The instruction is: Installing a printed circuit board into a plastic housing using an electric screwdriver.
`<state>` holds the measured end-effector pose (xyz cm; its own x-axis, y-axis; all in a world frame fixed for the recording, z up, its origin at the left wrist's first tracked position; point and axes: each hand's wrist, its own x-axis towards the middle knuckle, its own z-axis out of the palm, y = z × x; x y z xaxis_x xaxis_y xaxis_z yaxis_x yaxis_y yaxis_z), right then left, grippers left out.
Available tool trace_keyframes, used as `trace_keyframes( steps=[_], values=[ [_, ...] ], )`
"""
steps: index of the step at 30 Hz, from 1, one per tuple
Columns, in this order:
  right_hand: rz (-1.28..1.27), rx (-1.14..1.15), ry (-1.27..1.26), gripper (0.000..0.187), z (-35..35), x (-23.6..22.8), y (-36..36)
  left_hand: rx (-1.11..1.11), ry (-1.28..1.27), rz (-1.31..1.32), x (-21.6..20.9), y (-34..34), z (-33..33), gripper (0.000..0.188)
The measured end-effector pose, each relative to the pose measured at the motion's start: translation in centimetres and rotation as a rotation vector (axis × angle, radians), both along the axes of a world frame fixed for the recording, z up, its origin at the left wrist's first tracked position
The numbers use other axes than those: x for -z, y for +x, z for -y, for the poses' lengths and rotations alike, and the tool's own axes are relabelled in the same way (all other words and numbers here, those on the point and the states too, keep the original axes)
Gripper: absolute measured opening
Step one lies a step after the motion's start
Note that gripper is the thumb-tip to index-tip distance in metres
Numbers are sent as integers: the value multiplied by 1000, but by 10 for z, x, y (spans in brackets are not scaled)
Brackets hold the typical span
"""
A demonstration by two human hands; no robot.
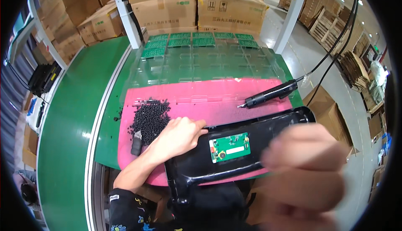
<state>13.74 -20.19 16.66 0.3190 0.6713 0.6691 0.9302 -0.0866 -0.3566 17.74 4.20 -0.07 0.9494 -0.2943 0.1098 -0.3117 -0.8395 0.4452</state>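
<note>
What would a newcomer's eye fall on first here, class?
The bright pink mat spreads across the centre, a heap of small black pieces on its left part. A green circuit board sits on the black casing, and the blurred right hand looms at lower right.

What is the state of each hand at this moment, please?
Left hand: closed, holding the edge of the black casing.
Right hand: blurred, fingers seem curled; whether it holds something cannot be told.

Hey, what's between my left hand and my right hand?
In the head view, a green circuit board, lying in a black shell, shows between your left hand and blurred right hand.
</note>
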Motion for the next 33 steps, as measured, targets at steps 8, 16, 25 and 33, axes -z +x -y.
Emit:
trace_keyframes(
  steps=[8,16,25,33],
  values=[
    [29,171,-106,28,39,-33,-38,-160,-332,438,-41,-33,1,19],
    [531,121,118,40,66,8,-26,-850,-1187,756,-5,-136,-86,19],
    [581,419,375,24,122,92,38,-1141,-1622,506,-25,-209,-171,24],
    [360,1489,414,44,315,220,6,-925,-1719,407,78,-217,-369,37]
  ],
)
